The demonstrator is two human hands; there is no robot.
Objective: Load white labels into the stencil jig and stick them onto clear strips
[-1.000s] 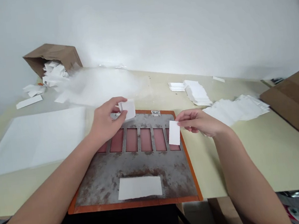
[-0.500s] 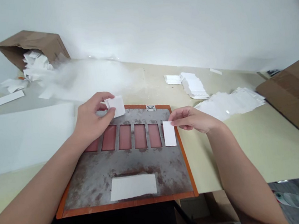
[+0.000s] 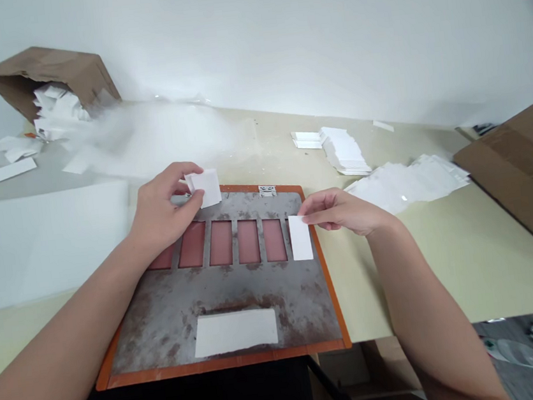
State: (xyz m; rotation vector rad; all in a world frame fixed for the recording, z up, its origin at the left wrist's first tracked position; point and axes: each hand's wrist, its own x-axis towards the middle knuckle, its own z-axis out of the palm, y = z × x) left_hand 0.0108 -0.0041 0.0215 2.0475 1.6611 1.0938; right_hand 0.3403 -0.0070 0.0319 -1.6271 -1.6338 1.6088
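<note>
A rusty metal plate (image 3: pixel 173 313) with an orange rim lies in front of me, cut with a row of several upright rectangular windows (image 3: pixel 247 242). My left hand (image 3: pixel 161 209) is closed on a small stack of white paper slips (image 3: pixel 206 187) above the plate's top left. My right hand (image 3: pixel 339 211) pinches the top end of one white slip (image 3: pixel 300 238), which lies over the rightmost window. A wider white rectangle (image 3: pixel 236 332) rests near the plate's front edge.
A tipped brown paper bag (image 3: pixel 63 69) spills white slips at the back left. White sheets (image 3: pixel 45 241) lie to the left. Stacks and a fan of white slips (image 3: pixel 403 181) sit to the right, with cardboard (image 3: pixel 528 176) at the far right.
My right hand has brought its slip down and left until it sits flat over the rightmost window. My left hand keeps its stack in the same place. The camera has shifted slightly.
</note>
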